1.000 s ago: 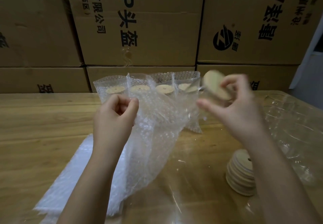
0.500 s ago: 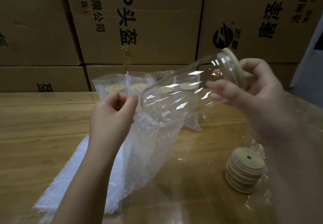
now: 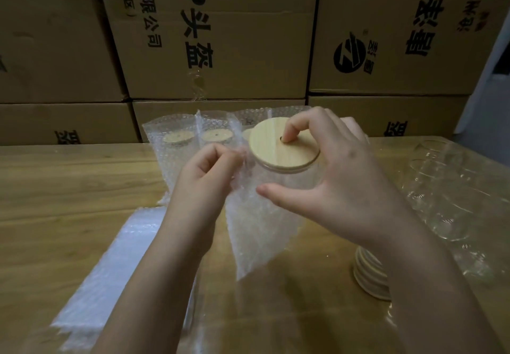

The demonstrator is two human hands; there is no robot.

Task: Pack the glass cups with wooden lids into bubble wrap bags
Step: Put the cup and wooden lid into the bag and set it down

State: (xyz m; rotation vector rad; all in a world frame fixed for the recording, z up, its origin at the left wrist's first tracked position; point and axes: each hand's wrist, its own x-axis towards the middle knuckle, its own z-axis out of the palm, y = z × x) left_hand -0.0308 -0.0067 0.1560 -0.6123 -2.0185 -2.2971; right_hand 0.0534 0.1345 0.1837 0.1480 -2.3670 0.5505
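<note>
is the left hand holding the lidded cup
No, the left hand pinches the edge of the bubble wrap bag, while the right hand holds the lidded cup.

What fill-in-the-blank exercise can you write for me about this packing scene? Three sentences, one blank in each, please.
1. The right hand presses a fingertip on the wooden lid, beside its small round ____.
2. The left hand pinches the bubble wrap bag, which partly holds the glass cup, lid facing ____.
3. The stack of spare lids lies on the table, on the person's ____ side.
Missing words: hole; up; right.
</note>
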